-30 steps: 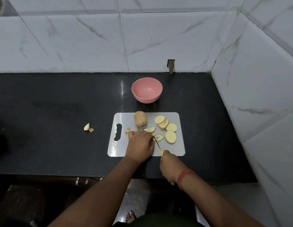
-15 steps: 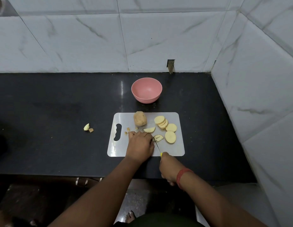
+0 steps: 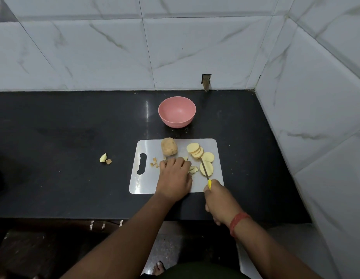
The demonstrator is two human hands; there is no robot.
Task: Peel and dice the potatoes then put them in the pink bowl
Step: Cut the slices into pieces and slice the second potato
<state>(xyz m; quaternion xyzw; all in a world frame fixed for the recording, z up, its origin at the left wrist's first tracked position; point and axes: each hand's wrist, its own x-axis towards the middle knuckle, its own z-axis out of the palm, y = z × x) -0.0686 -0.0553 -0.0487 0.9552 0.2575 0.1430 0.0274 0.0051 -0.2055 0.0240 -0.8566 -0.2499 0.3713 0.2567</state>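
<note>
**Knife over potato slices on a dark kitchen desk**

A glossy black desk (image 3: 54, 121) fills the middle of the frame, set into a corner of white marble-patterned wall tiles (image 3: 94, 47) that run across the top and down the right side. A white cutting board (image 3: 145, 184) lies at centre, its slotted handle toward the left. The empty pink bowl (image 3: 177, 112) stands just above it, apart from the board. At the board's top edge an unpeeled potato (image 3: 169, 146) rests with its long axis running roughly up and down the frame. To its right, round slices (image 3: 197, 151) overlap in a short row trailing toward the lower right. The left hand (image 3: 175, 176) presses palm-down, fingers curled over cut pieces (image 3: 193, 169); small diced bits (image 3: 155, 163) sit beside it. The right hand (image 3: 220, 200), a red band at its wrist, is closed around a yellow-handled knife (image 3: 205, 169) whose blade points up the frame across a slice. Two scraps (image 3: 105, 158) lie on the desk at left.
</note>
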